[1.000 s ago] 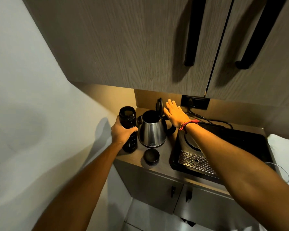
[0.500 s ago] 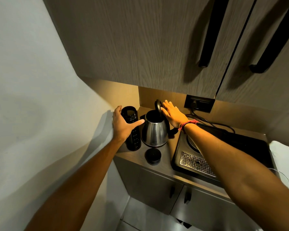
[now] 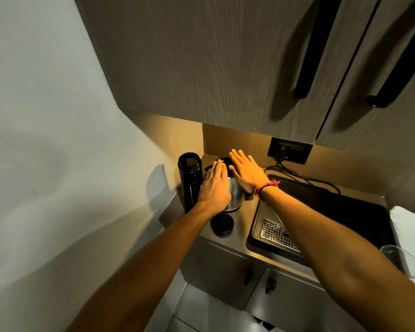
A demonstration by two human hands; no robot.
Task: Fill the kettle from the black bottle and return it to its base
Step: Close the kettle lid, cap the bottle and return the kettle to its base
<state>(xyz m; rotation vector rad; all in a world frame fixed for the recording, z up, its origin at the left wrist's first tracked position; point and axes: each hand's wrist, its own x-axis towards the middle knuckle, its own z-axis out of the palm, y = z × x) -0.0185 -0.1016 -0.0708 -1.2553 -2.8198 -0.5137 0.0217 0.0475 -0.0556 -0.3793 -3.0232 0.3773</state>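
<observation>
I see the kettle (image 3: 235, 196) standing at the back corner of the worktop (image 3: 243, 220), a rounded steel body with a dull shine, mostly covered by both hands. My left hand (image 3: 215, 188) lies flat over its front, fingers (image 3: 217, 167) straight and together, clamped on nothing. My right hand (image 3: 246, 172) lies flat over its far side, fingers slightly spread, a red cord (image 3: 267, 186) at the wrist. Between the hands a bit of the black lid (image 3: 223, 161) shows; I cannot tell whether it is shut.

Just left of the kettle stands the bottle (image 3: 189, 180), a tall matte black cylinder, upright, its mouth uncapped. In front of the kettle lies a round black cap (image 3: 222, 225), flat on the worktop. Right of the kettle sits a black appliance (image 3: 333, 212) with a perforated metal grille (image 3: 277, 233); a cable (image 3: 297, 176) runs behind it to a wall socket (image 3: 289, 149). Wood-grain cupboards (image 3: 213, 56) with long black handles hang low over the kettle.
</observation>
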